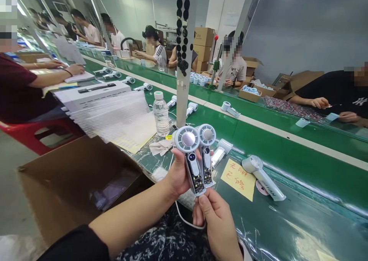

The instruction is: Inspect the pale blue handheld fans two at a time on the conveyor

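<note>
Two light-blue handheld fans are held up side by side, the nearer fan (195,173) partly covering the farther fan (207,157). Their handles are uncovered, showing dark circuit boards, and a small display is lit on the nearer one. My left hand (178,174) is closed around the handles from the left, thumb up near the fan head. At the bottom end of the nearer fan, my right hand (215,215) is closed in a pinch. A white cable (184,219) loops below into its fingers; the cable's end is hidden there.
A yellow note (238,179) and a wrapped fan (264,178) lie to the right. A water bottle (161,115) stands by the metal post (182,96). Bubble bags (120,111) and a cardboard box (77,184) are at left. Beyond the green conveyor (258,127), several people sit working.
</note>
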The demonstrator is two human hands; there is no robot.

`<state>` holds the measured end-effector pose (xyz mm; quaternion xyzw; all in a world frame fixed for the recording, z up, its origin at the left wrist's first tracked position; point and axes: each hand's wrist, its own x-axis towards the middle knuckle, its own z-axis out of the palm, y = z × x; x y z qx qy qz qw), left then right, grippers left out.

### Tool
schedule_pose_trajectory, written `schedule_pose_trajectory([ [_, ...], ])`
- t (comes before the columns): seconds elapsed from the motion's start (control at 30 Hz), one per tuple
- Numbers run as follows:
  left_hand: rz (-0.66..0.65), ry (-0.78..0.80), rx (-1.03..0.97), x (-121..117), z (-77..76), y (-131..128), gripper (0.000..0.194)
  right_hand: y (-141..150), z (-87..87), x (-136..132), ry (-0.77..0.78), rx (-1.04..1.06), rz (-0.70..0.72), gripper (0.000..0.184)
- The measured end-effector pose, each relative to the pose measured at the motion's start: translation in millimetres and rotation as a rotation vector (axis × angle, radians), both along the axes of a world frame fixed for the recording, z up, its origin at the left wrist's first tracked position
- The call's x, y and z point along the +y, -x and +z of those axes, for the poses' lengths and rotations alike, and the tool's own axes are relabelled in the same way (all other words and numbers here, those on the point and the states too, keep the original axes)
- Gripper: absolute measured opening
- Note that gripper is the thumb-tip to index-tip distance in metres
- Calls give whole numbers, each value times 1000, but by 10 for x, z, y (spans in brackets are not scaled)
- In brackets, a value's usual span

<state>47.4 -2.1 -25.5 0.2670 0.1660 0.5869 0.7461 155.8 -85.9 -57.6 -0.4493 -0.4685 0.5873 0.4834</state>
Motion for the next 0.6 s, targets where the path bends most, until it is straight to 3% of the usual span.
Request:
schedule_pose_trajectory([
  [0.17,4,25,-118,49,62,62,65,-133,112,11,-289,-242,52,42],
  [0.3,-33,-10,-96,14,96,87,63,-112,88,30,-148,-238,-91,44],
  [0.47,-19,-126,-10,-54,79,46,67,6,18,32,43,96,-155,53],
  [0.6,-21,-170,32,-60,31,15,67,0,39,31,18,93,-161,51],
])
